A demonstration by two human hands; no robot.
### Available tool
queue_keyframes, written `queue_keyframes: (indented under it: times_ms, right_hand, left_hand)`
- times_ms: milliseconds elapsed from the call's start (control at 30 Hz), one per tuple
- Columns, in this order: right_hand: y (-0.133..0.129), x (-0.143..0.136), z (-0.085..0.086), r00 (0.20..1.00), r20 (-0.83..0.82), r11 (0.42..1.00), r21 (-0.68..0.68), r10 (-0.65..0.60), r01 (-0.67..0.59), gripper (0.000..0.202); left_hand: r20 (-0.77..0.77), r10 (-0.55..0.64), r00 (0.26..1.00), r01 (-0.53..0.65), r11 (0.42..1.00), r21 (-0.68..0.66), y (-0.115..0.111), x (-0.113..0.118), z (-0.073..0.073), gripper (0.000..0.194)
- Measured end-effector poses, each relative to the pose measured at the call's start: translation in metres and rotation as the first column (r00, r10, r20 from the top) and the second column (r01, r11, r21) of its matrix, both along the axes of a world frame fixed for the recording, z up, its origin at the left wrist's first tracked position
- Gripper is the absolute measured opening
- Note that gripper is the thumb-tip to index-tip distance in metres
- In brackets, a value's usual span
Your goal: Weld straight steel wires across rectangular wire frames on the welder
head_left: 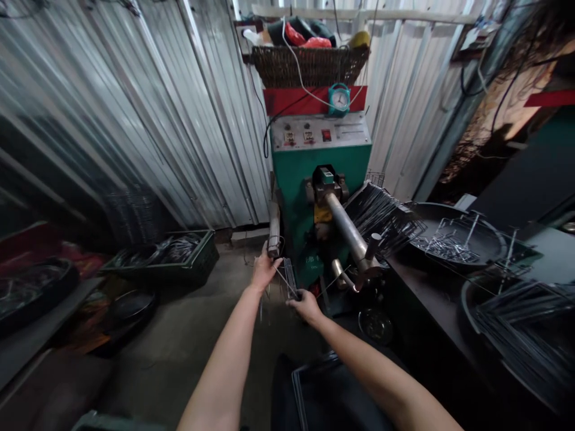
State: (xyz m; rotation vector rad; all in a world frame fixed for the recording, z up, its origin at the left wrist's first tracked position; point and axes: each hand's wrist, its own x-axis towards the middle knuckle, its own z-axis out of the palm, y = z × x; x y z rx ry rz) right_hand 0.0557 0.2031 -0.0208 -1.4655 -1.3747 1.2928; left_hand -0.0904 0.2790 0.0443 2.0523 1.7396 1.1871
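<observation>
My left hand is closed on a bent wire frame, right below the end of a grey bar at the machine's left side. My right hand, lower and to the right, pinches the same thin metal wires at their lower end. Several parallel wires run between the two hands; their exact shape is too fine to make out. Just right of my hands stands a green welding machine with a thick metal arm. Below that arm, a short brass-coloured electrode holder ends in a bright tip.
At right, a black pan holds small metal pieces, and a tub holds bent wires. Wire frames pile beside the machine. A green crate stands on the floor at left. More wire frames lie near my lap.
</observation>
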Motion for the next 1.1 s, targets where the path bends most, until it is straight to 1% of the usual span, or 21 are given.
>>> queue_keyframes:
  times_ms: [67,200,300,400,500,567,667,767,833,900,1000,1067,1100]
  right_hand:
    - [0.000,-0.002,0.002,0.996,-0.072,0.998,-0.047,0.048,-0.051,0.020]
    - [0.002,0.003,0.012,0.969,-0.214,0.974,-0.161,0.126,-0.162,0.017]
    - [0.005,0.006,0.019,0.955,-0.264,0.949,-0.242,0.134,-0.200,0.012]
    - [0.005,0.005,0.023,0.940,-0.312,0.929,-0.289,0.138,-0.232,0.010]
    - [0.002,0.003,0.029,0.915,-0.372,0.911,-0.302,0.158,-0.280,0.009]
    - [-0.001,0.003,0.035,0.905,-0.395,0.911,-0.296,0.156,-0.286,0.008]
    - [-0.004,0.006,0.047,0.903,-0.408,0.927,-0.270,0.135,-0.260,0.008]
    - [-0.002,0.010,0.064,0.904,-0.412,0.950,-0.221,0.113,-0.219,0.008]
    - [0.001,0.014,0.078,0.898,-0.432,0.972,-0.163,0.086,-0.171,0.010]
    - [0.004,0.018,0.093,0.876,-0.479,0.990,-0.089,0.055,-0.111,0.014]
    - [0.005,0.024,0.111,0.809,-0.587,0.999,-0.001,0.035,-0.043,0.022]
    - [-0.002,0.026,0.117,0.778,-0.626,0.999,0.031,0.043,-0.030,0.025]
    - [-0.008,0.027,0.118,0.777,-0.627,0.998,0.045,0.059,-0.039,0.026]
  left_hand:
    - [0.019,-0.023,1.000,0.022,1.000,0.010,0.000,-0.001,-0.002,0.064]
    - [0.038,-0.042,0.998,0.041,0.999,0.013,0.001,0.000,-0.004,0.061]
    - [0.037,-0.019,0.999,0.020,1.000,-0.009,0.002,0.002,-0.005,0.054]
    - [0.014,0.001,1.000,-0.001,1.000,-0.006,0.002,0.004,-0.006,0.048]
    - [-0.008,0.007,1.000,-0.007,1.000,-0.005,0.001,0.003,-0.005,0.051]
    - [-0.023,0.011,1.000,-0.011,1.000,-0.018,0.001,0.002,-0.004,0.058]
    - [-0.064,0.013,0.998,-0.015,1.000,-0.024,0.002,-0.001,-0.003,0.067]
    - [-0.139,0.035,0.990,-0.037,0.999,-0.014,0.002,-0.004,0.000,0.071]
    - [-0.198,0.049,0.979,-0.050,0.999,0.000,0.002,-0.006,0.002,0.073]
    - [-0.254,0.058,0.965,-0.057,0.998,0.012,0.002,-0.008,0.004,0.074]
    - [-0.327,0.092,0.940,-0.085,0.996,0.038,0.001,-0.009,0.004,0.074]
    - [-0.347,0.130,0.929,-0.118,0.991,0.057,0.000,-0.006,0.003,0.074]
    - [-0.339,0.146,0.929,-0.134,0.989,0.059,-0.001,-0.004,0.002,0.075]
